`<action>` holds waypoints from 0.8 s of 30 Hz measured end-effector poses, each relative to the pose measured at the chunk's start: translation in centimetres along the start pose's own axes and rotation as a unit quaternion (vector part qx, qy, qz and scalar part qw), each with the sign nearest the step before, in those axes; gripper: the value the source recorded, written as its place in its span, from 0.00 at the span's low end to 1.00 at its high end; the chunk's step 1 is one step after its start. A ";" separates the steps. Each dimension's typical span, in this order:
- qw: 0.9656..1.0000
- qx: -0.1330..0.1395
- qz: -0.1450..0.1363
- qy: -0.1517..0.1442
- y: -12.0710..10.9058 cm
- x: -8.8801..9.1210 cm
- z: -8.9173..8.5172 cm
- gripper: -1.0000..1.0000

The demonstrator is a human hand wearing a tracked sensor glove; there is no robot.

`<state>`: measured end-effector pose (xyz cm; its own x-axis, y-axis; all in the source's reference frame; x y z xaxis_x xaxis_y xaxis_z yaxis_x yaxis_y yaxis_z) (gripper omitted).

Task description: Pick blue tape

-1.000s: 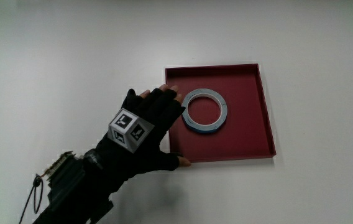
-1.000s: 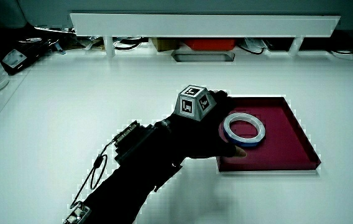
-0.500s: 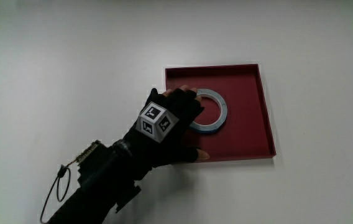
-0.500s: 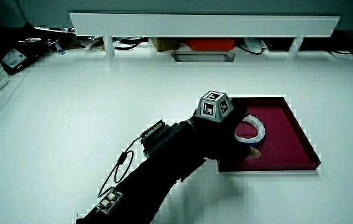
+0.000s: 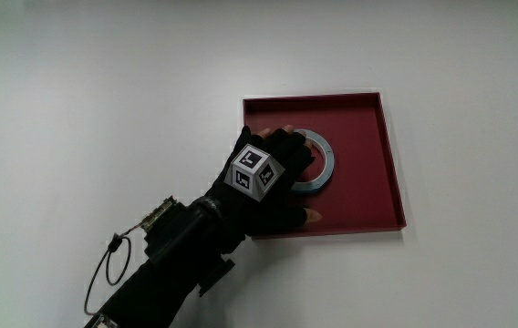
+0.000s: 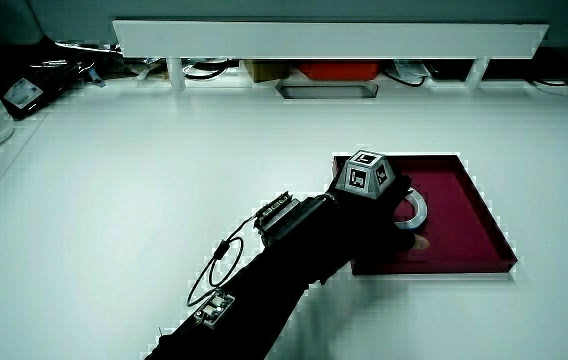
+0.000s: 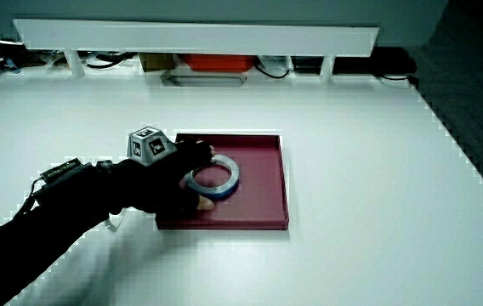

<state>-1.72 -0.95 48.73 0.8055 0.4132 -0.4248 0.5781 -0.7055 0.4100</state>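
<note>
Inside the red tray (image 5: 368, 155) we find the blue tape (image 5: 321, 164), lying flat on the tray floor, nearer the tray wall closest to the hand's forearm than the wall away from it. We see the hand (image 5: 268, 178) resting over the tape's near portion, fingers (image 5: 294, 150) laid across the ring and thumb at its outer rim; we cannot tell whether it grips. The tray sits on the white surface (image 5: 104, 100). Both side views show the hand (image 6: 379, 205) (image 7: 173, 174) covering part of the tape (image 6: 416, 208) (image 7: 220, 177).

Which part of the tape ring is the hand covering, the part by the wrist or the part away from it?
The hand covers the blue tape on its wrist-side arc; the other arc shows bare on the red tray.
</note>
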 end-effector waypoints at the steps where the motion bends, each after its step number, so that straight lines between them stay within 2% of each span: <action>1: 1.000 -0.003 -0.001 -0.004 0.3 -0.1 -0.4 0.50; 5: 1.000 -0.021 0.010 -0.003 1.0 -0.1 -0.9 0.50; 9: 1.000 -0.025 0.015 -0.005 1.8 -0.2 -1.5 0.50; 13: 0.999 -0.035 0.020 -0.006 2.2 -0.5 -2.1 0.57; 14: 0.999 -0.036 0.023 0.002 2.2 -0.4 -2.1 0.59; 17: 0.999 -0.046 0.027 -0.006 2.7 -0.7 -2.6 0.64; 19: 0.999 -0.037 0.028 0.006 2.6 -0.3 -2.4 0.68; 22: 0.999 -0.038 0.031 0.008 2.8 -0.2 -2.4 0.73; 23: 0.999 -0.034 0.030 0.006 2.7 -0.1 -2.3 0.75; 24: 0.999 -0.017 0.026 0.008 2.5 0.0 -2.0 0.77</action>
<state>0.01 -1.53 51.38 0.8369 0.3855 -0.3887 0.5386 -0.7065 0.4591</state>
